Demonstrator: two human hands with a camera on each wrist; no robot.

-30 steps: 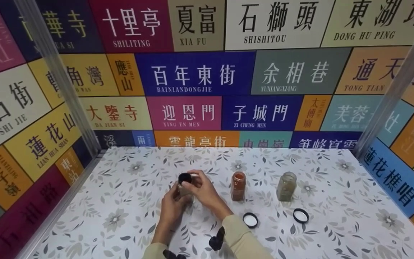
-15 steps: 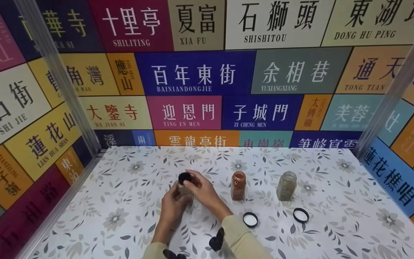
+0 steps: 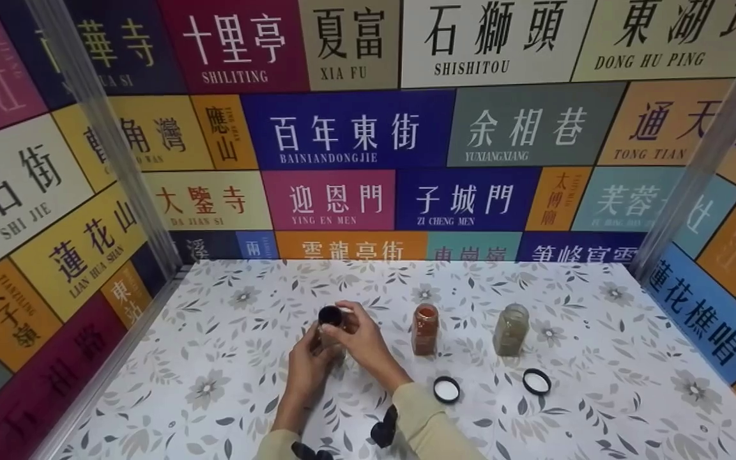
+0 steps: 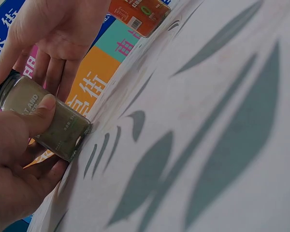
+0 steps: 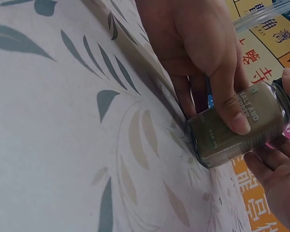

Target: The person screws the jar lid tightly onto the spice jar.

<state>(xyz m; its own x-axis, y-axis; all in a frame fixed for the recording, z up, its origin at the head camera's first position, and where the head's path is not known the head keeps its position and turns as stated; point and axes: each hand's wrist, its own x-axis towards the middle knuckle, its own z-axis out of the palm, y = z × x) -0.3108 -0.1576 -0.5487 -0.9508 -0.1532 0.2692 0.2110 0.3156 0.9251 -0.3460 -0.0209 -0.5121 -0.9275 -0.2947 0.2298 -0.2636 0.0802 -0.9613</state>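
Observation:
My left hand (image 3: pixel 307 370) grips the body of a glass spice jar (image 5: pixel 232 123) with a "salt and pepper" label and greyish-green contents. In the left wrist view its thumb lies across the label of the spice jar (image 4: pixel 43 113), whose base is at the tabletop. At the jar's neck, my right hand (image 3: pixel 363 337) pinches the black lid (image 3: pixel 329 315) between thumb and fingers. The lid sits on the jar's mouth. To the right stand an open jar of reddish-orange spice (image 3: pixel 425 332) and an open jar of greyish-green spice (image 3: pixel 511 331).
Two black-rimmed lids with white insides lie before the open jars: the nearer lid (image 3: pixel 446 390) and the right-hand lid (image 3: pixel 536 382). A leaf-patterned cloth covers the table (image 3: pixel 214 332). Colourful sign-printed walls (image 3: pixel 342 131) enclose the back and sides.
My right fingers and the black lid have shifted very slightly. The jar remains in my left hand at the same spot, and the other jars and lids have not moved.

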